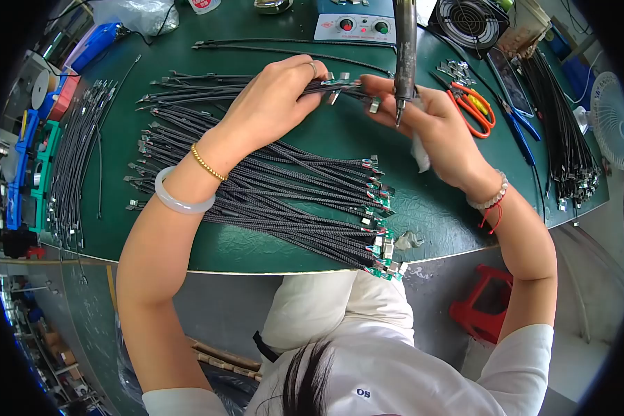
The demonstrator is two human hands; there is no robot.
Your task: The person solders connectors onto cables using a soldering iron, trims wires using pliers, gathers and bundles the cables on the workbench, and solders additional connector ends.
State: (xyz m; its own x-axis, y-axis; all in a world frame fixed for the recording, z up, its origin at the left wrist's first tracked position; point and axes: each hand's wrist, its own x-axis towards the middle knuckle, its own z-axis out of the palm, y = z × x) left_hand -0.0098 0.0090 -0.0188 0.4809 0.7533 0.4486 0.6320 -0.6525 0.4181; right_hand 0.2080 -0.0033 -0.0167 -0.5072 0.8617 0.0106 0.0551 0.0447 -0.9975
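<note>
My left hand (274,97) is closed around a bundle of black braided cables (215,81), above the back rows on the table. Small green circuit boards with metal connectors (336,84) stick out past its fingers. My right hand (440,128) has its fingers closed at the end of the same bundle, beside another metal connector (374,105). A soldering iron (405,55) points down in front of the right hand and hides part of its fingers. Below, several rows of similar cables (277,180) lie with their green board ends toward the right.
A blue soldering control box (354,28) stands at the back. To the right are orange-handled scissors (473,111), blue-handled pliers (516,121), a black fan (470,24) and more cables (555,132). Another cable pile (83,159) lies left. A red stool (482,301) is below.
</note>
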